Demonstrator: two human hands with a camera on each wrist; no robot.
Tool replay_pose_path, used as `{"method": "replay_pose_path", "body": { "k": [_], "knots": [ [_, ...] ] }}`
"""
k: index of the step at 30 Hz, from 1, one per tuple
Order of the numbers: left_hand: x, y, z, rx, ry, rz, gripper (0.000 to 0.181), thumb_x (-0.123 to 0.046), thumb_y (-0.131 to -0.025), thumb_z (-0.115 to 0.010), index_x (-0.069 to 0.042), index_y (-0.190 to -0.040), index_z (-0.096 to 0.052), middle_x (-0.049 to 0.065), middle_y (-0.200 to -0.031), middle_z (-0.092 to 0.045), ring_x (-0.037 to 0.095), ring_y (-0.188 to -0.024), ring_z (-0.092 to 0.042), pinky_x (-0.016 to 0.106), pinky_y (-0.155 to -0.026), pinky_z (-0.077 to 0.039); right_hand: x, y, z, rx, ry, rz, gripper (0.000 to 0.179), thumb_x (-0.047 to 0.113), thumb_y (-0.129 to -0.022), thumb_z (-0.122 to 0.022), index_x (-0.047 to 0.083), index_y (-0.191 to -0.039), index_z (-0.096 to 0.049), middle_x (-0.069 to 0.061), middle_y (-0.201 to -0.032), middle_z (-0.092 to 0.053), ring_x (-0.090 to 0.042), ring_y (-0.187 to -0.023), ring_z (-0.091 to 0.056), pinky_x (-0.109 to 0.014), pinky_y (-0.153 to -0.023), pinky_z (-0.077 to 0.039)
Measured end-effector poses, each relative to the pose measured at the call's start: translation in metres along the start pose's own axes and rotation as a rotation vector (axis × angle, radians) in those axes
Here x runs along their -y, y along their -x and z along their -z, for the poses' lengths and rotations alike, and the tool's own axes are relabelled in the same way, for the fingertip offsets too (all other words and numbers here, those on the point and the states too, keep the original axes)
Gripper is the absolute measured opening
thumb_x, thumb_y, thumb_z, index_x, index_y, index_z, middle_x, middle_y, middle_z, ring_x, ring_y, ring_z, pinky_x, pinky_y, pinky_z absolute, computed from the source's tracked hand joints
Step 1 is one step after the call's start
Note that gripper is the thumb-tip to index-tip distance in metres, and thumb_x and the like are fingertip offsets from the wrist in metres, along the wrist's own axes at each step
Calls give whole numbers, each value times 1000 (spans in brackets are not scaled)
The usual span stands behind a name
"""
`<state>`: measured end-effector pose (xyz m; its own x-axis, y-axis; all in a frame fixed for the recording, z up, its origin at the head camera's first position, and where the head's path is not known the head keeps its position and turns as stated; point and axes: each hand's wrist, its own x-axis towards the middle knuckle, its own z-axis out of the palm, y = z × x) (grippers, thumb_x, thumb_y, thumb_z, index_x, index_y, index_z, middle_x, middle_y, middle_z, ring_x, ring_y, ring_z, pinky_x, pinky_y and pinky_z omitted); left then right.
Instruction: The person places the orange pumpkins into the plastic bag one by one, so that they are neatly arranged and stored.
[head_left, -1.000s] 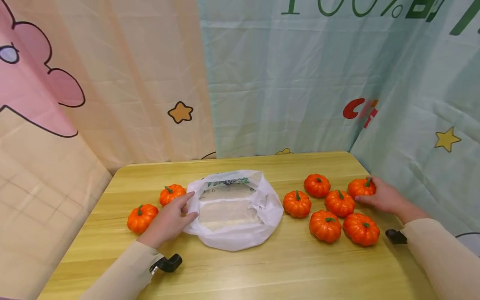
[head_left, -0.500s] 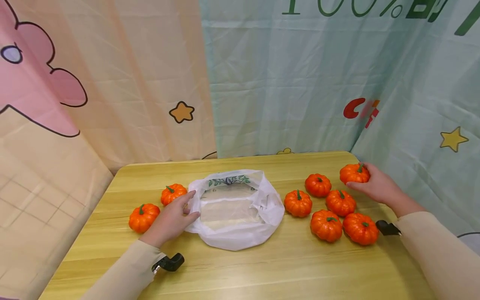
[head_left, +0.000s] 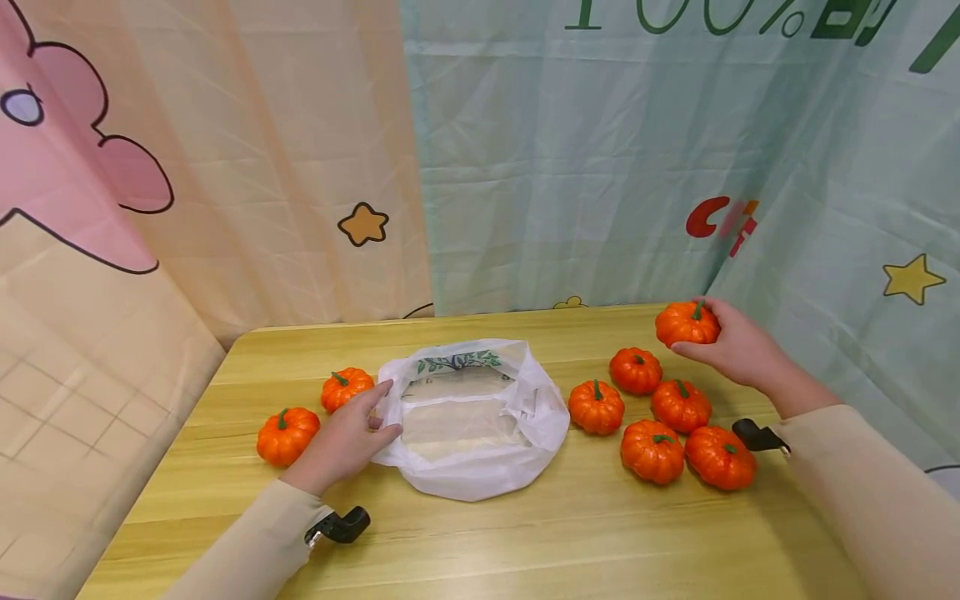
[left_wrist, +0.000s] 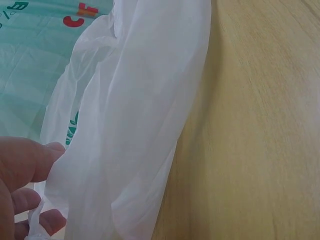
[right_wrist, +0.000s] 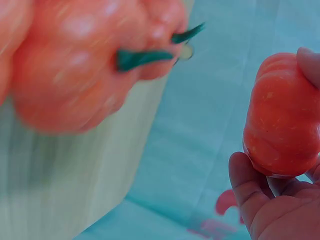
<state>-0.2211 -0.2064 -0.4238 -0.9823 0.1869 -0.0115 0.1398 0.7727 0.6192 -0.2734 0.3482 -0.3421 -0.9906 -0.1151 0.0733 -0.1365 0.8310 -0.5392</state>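
Right hand (head_left: 738, 346) clamped on mini orange pumpkin (head_left: 684, 323), left hand (head_left: 343, 442) touching white plastic bag (head_left: 465, 482), can't tell if gripping tbh

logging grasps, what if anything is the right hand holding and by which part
The right hand holds a shiny orange ribbed pumpkin with a green stem, by its sides, not the stem.

You face a wood-grain table (head_left: 540, 546); behind it, a peach cloth (head_left: 300, 150) (printed with an orange star (head_left: 363, 224)) meets a blue-green cloth (head_left: 562, 167).
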Motion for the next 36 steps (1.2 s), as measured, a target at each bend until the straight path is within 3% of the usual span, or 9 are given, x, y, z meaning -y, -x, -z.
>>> {"method": "replay_pose_path", "body": {
  "k": [8,16,28,36],
  "knots": [
    [2,-1,-1,8,15,-2,76,-28,-98,-73,-11,-163,-38,24,-155,-52,31,-116,-71,48,-97,-60,47,-8,-14,37,-37,49,92,43,-96,-77,0,-160,-28,-25,-140,-54,-40,-117,-59,-54,-101,-52],
    [2,0,-1,8,24,-13,76,-26,-98,-74,-8,-163,-37,25,-158,-49,33,-115,-72,47,-95,-61,94,-20,-47,89,-87,102,86,29,-93,-80,7,-160,-31,-21,-146,-52,-40,-123,-58,-58,-107,-52],
    [1,1,-3,9,44,-26,76,-24,-98,-74,-7,-163,-37,25,-159,-48,33,-114,-73,46,-95,-61,148,-29,-97,183,-136,198,90,27,-89,-84,10,-162,-33,-16,-148,-53,-36,-126,-59,-51,-104,-56],
    [2,2,-4,11,65,-28,76,-22,-98,-74,-8,-163,-37,24,-158,-49,33,-116,-73,45,-95,-62,172,-32,-126,236,-136,238,91,29,-89,-85,13,-163,-33,-14,-153,-51,-35,-130,-57,-50,-105,-56]
  ]
}}
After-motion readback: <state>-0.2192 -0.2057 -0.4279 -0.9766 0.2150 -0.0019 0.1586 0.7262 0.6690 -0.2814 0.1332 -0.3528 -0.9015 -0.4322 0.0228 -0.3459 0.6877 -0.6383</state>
